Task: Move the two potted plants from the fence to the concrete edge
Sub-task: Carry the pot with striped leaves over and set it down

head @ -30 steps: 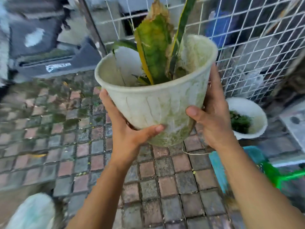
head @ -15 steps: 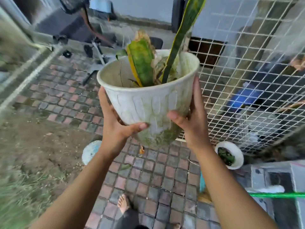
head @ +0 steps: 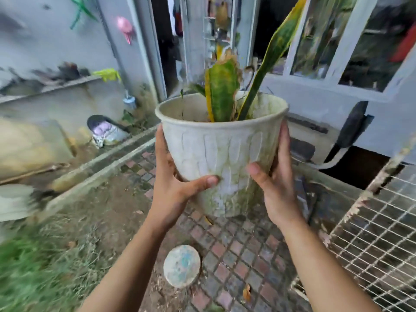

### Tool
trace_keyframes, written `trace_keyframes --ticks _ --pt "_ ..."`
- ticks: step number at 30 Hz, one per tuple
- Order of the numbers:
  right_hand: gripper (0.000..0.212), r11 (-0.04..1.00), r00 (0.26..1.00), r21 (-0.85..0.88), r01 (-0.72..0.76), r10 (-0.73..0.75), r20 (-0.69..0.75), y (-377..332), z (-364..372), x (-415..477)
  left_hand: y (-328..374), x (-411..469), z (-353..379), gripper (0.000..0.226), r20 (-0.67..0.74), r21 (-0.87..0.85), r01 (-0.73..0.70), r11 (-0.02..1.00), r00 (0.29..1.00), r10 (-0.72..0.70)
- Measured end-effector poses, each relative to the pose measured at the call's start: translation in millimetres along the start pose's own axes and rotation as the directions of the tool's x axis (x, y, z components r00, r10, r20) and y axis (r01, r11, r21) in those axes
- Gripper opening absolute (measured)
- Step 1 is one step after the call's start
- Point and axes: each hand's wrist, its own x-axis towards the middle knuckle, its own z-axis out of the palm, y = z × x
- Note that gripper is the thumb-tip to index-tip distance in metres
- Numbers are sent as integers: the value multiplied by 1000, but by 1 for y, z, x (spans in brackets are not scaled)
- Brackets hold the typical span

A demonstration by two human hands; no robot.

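- Pot (head: 221, 152) — white plastic, round, tapering to a narrower base, moulded with upright ribbed panels; lower wall stained green with algae and worn grey-white. Held up in the air over the paving, roughly upright, well clear of the ground.
- Plant (head: 222, 93) — stiff sword-shaped leaves, dark green banding with yellow margins; one broad leaf broken short with a dry brown tip, one long narrow leaf leaning up to the right.
- Left hand (head: 174, 188) — pressed to the pot's left side, fingers (head: 161, 145) laid up along the wall, thumb wrapped across the lower front.
- Right hand (head: 278, 188) — mirrored on the right side, fingers reaching up to just under the rim, thumb across the front; both hands closed around the pot.
- Paving (head: 238, 248) — small square bricks, red and grey, mossy in the joints.
- Concrete edge (head: 101, 167) — long, low, rough grey strip running diagonally at the left of the paving, with bare soil beside it.
- Grass (head: 33, 271) — green patch, lower left, blurred.
- Disc (head: 182, 265) — round, flat, pale with blue-green blotches, lying at the paving's border.
- Wire fence (head: 371, 239) — white grid mesh, paint flaking on its frame, lower right.
- Wall (head: 326, 109) — grey, with a framed window — behind the pot.
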Motion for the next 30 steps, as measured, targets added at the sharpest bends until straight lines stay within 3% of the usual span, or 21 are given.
trace_keyframes --ticks 10,19,22,30 --pt "103 990 994 140 33 -47 94 94 79 140 -24 105 -77 143 -249 145 -37 989 966 72" --pt "104 966 939 254 -44 -47 341 171 81 291 -67 216 -72 137 -483 247 -42 968 861 160" --pt "113 968 896 243 -66 -50 441 199 87 337 -79 254 -76 135 -522 267 -31 963 835 172" --pt "95 952 855 251 -175 20 518 299 121 443 -144 364 -120 140 -567 315 58 947 812 140"
